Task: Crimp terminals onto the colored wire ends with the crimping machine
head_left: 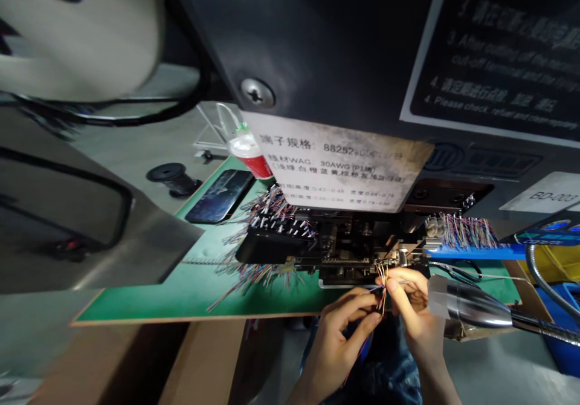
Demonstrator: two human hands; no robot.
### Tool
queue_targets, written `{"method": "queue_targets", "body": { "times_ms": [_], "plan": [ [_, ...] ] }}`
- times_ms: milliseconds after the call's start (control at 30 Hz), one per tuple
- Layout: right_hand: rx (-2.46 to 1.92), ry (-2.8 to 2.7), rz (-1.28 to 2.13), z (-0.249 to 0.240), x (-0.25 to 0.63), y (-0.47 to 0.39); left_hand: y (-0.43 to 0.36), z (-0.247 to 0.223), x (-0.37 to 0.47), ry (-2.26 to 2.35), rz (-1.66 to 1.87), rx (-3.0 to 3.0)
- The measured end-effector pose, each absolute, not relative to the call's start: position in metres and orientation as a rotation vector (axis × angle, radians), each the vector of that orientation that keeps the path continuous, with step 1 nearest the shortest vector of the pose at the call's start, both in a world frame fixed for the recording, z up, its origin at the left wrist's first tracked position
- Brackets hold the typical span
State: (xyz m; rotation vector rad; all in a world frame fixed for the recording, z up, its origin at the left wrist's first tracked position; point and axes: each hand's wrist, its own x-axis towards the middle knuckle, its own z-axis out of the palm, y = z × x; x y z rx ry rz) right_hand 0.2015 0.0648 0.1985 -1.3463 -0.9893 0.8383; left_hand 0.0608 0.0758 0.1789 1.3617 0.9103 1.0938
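Several thin wires [384, 302] sit just in front of the machine [317, 42], long axis pointing into it, my right hand [419, 317] pinched closed on them nearer the machine, my left hand [333, 338] pinching lower down, can't tell if tips touch it.

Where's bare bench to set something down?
Green benchtop: strip along the near edge, left of the loose wires; smaller patch between them and the phone. Crowded: under the terminal machine, where left hand and right hand hold thin wires.
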Motion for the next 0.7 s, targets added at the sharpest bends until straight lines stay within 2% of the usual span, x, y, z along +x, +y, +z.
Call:
{"method": "queue_targets", "body": {
  "times_ms": [600,700],
  "plan": [
    [-1.351,-1.012,0.827,0.1959,0.2015,0.0638,0.0761,0.1799,0.0603,0.906,1.096,1.331],
    [-1.337,-1.08,0.742,0.1972,0.2033,0.0629,0.0739,0.1797,0.0552,0.912,1.092,1.314]
  ]
}}
